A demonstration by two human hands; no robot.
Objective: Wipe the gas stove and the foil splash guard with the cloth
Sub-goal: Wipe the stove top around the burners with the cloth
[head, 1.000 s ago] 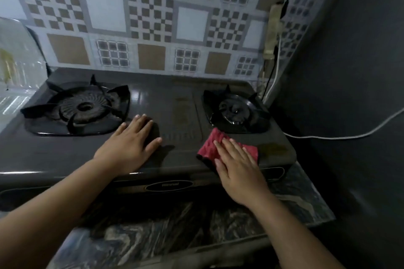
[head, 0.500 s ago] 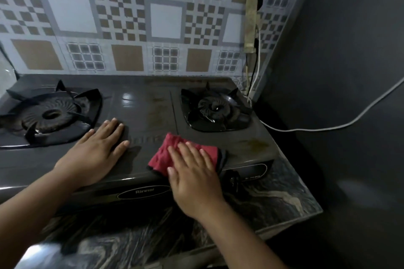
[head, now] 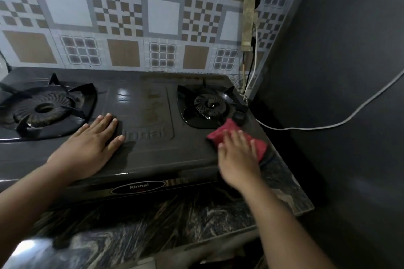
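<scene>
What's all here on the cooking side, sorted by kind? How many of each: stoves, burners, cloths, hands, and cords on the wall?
Gas stove: 1
Burners: 2, the left burner and the right burner
Red cloth: 1, under the right hand
Hands: 2, with the left hand flat on the stove
White cord on the dark wall: 1
Total: 7

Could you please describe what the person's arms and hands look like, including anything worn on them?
Both forearms are bare right up to the bottom edge of the frame, with no sleeves showing. The left hand and right hand wear no gloves, and no rings, watch or bracelets are visible. The fingernails look short and unpainted.
</scene>
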